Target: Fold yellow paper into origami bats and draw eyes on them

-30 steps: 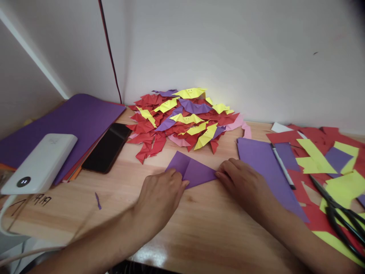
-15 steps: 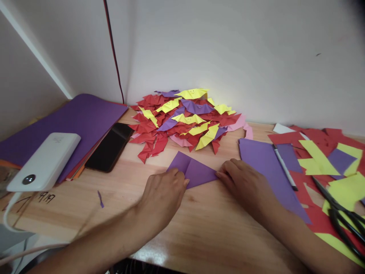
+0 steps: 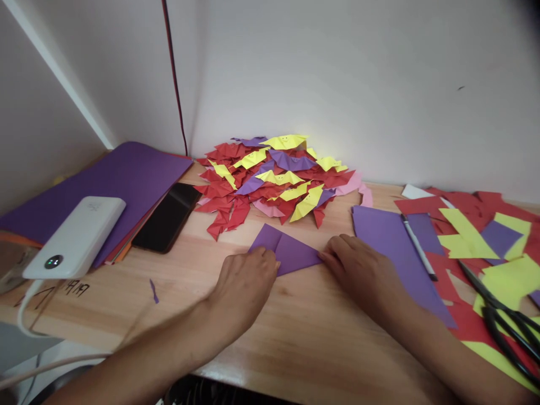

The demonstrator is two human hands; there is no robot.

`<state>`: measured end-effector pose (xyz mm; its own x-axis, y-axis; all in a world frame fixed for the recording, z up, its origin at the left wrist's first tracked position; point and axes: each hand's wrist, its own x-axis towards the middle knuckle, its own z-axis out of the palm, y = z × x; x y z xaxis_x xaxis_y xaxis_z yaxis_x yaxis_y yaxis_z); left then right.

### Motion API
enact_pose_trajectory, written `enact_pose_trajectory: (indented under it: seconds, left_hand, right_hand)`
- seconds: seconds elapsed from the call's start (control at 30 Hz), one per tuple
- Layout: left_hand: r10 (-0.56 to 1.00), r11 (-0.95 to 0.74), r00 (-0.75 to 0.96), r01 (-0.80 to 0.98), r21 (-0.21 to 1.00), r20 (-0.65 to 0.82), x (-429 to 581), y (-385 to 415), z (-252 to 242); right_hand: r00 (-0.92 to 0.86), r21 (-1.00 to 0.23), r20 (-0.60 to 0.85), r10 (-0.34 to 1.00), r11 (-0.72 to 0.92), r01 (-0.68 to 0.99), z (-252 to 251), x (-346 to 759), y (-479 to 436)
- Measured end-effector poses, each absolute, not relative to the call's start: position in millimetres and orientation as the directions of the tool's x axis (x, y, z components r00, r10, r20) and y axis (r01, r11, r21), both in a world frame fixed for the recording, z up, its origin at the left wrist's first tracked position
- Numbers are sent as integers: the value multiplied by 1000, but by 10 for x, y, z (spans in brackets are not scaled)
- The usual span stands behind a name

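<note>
A piece of purple paper (image 3: pixel 291 250), folded into a triangle with a crease down from its top point, lies on the wooden table between my hands. My left hand (image 3: pixel 248 281) is closed over its left part, fingertips pressed down and covering that corner. At the right tip, my right hand (image 3: pixel 350 261) pinches the paper between thumb and fingers. Behind it rises a heap of folded paper shapes (image 3: pixel 280 178) in red, yellow, purple and pink, some with small drawn faces.
Purple sheets (image 3: pixel 379 236) with a pen (image 3: pixel 418 247) on top lie right of my right hand. Beyond are paper scraps (image 3: pixel 472 233) and black-handled scissors (image 3: pixel 502 315). At left are a phone (image 3: pixel 167 218), a white power bank (image 3: pixel 78 236) and large purple sheets (image 3: pixel 139 169).
The view has shifted slightly. Both hands stay on the folded purple paper, which keeps its shape. The power bank's round display now shows lit marks.
</note>
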<state>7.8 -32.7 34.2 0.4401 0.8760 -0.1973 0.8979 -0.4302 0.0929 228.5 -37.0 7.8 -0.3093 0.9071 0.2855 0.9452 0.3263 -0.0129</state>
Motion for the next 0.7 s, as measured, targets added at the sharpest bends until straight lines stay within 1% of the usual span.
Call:
enact_pose_trajectory:
  seconds: [0.07, 0.13, 0.27, 0.33, 0.4, 0.7]
  left_hand:
    - [878, -431, 441, 898, 90, -186, 81, -327, 330]
    - [882, -429, 438, 899, 84, -174, 85, -324, 322]
    - [882, -434, 438, 899, 66, -176, 88, -315, 318]
    - [880, -436, 439, 898, 61, -179, 89, -312, 322]
    - [880, -436, 439, 898, 60, -182, 91, -309, 335]
    - [879, -424, 427, 904, 61, -213, 101, -293, 392]
  right_hand:
    - [-285, -34, 259, 923, 303, 952, 86, 2292, -364]
    - [-248, -87, 207, 946, 271, 959, 115, 2311, -363]
    - [-236, -304, 41, 971, 237, 923, 205, 2374, -368]
    - [-238, -364, 5, 971, 223, 904, 231, 2390, -372]
    - [-218, -364, 6, 976, 205, 908, 234, 2386, -376]
    - [-174, -226, 17, 985, 173, 959, 207, 2314, -362]
